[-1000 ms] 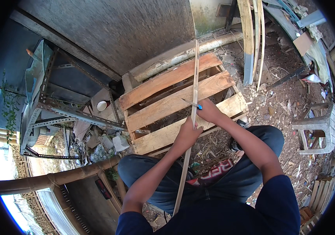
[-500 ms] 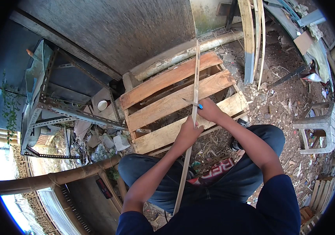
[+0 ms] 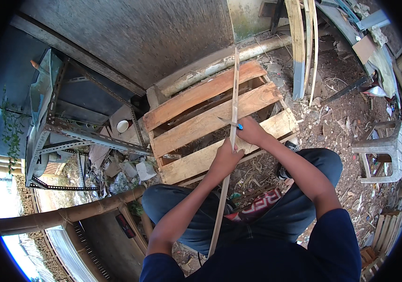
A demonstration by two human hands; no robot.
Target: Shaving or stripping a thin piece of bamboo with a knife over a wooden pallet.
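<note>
A long, thin bamboo strip runs from near my body out over a wooden pallet. My left hand is closed around the strip at about its middle. Just beyond it, my right hand grips a knife by its blue handle. The pointed blade lies across the strip and sticks out to its left. Most of the handle is hidden inside my right fingers. The strip's near end passes along my lap beside my dark shirt.
A rusty metal angle frame stands at the left, above a bamboo pole. Long split bamboo pieces lean at the upper right. A worn plastic stool is at the right. Litter covers the dirt ground.
Hardly anything differs. The knife and my right hand have shifted very slightly toward me along the strip, and my left hand keeps its place.
</note>
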